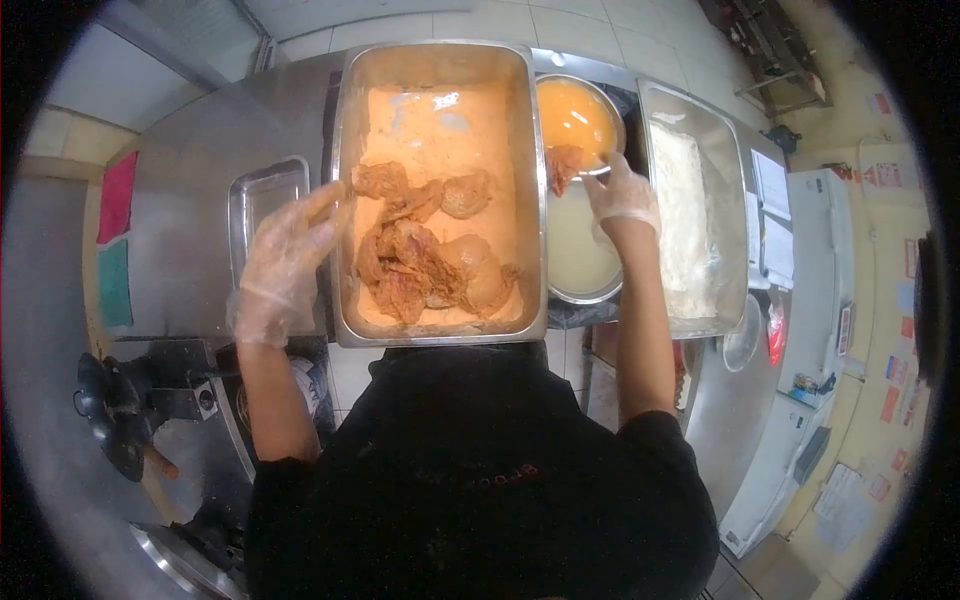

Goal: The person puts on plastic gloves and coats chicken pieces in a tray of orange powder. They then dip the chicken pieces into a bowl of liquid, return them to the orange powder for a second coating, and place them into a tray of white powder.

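My left hand, in a clear plastic glove, is at the left rim of a deep metal pan. Its fingers are stretched out and it holds nothing. Several raw, orange-coated chicken pieces lie in orange marinade in that pan. To the right, my gloved right hand grips a coated piece of chicken over the meeting rims of two round bowls. The far bowl contains orange liquid, and the near bowl pale yellowish liquid. The fingertips on the chicken are partly hidden.
A rectangular metal pan of white flour stands right of the bowls. On the left, a shallow metal tray sits on the steel counter. Papers lie at the right, and black pans are at the lower left.
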